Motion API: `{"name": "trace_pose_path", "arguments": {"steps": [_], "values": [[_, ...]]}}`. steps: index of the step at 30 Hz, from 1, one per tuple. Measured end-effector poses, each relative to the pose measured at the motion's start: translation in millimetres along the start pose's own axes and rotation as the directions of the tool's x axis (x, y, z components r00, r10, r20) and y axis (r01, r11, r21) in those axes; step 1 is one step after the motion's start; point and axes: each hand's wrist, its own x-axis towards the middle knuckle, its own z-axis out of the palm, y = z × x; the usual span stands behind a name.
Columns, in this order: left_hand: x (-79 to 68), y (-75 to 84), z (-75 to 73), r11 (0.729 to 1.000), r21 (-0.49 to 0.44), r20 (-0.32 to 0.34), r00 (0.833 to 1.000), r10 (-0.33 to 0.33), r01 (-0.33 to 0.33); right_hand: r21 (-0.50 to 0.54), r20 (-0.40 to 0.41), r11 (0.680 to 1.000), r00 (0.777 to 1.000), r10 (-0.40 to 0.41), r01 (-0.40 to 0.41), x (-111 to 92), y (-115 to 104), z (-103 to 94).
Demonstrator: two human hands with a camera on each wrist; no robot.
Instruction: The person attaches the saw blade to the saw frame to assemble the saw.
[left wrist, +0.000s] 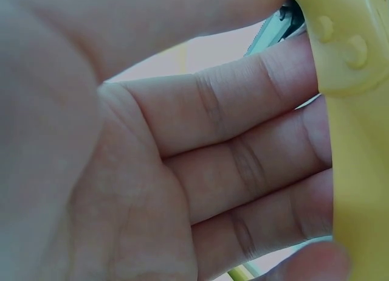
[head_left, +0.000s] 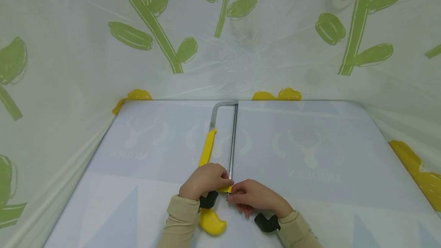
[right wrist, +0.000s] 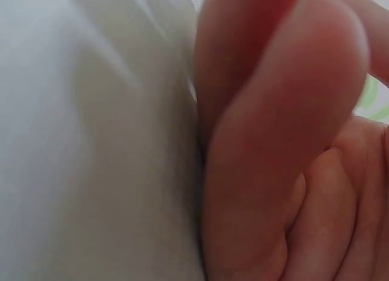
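Observation:
A hacksaw (head_left: 208,146) with a yellow handle and a grey metal frame lies on the table, its far end near the back edge. Its long thin blade (head_left: 233,141) runs along the right side of the frame. My left hand (head_left: 206,179) grips the saw at the near end, thumb and forefinger by the blade's lower end. In the left wrist view, fingers meet the yellow handle (left wrist: 361,141). My right hand (head_left: 253,196) pinches the small metal end piece (head_left: 227,197) below the blade; its fingertips partly cover it. The right wrist view shows curled fingers close over the pale surface.
A pale table cover (head_left: 310,202) with faint deer-head prints lies under the saw. A whitish curtain (head_left: 275,49) with green leaves hangs behind and at the sides. Black wrist cameras sit at both cuffs, the right one (head_left: 267,223) close over the table.

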Motion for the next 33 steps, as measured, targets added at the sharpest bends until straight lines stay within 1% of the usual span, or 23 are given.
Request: {"name": "trace_pose_path", "arguments": {"steps": [7, 15, 28, 30, 33], "values": [[-0.7, 0.1, -0.2, 1.000, 0.003, 0.000, 1.000, -0.005, 0.005, -0.012, -0.006, 1.000, 1.000, 0.002, -0.002, 0.6, 0.3, 0.5], [0.0, -0.8, 0.3, 1.000, 0.001, -0.001, 1.000, 0.000, 0.000, 0.013, 0.007, 1.000, 1.000, -0.010, 0.010, -0.3, 2.1, -0.7], [-1.3, -1.0, -1.2, 1.000, -0.004, -0.007, 1.000, 0.015, -0.015, 0.008, -0.073, 0.999, 0.997, 0.040, -0.040, -1.3, -5.1, 2.4], [-1.2, -0.4, -1.7, 1.000, -0.003, -0.009, 1.000, 0.018, -0.018, 0.012, -0.069, 0.999, 0.997, 0.037, -0.036, -1.4, -5.2, 2.5], [-0.9, 0.4, -2.0, 1.000, -0.006, -0.008, 1.000, 0.015, -0.015, 0.019, -0.040, 1.000, 0.999, 0.019, -0.018, -1.0, -2.7, 1.8]]}}
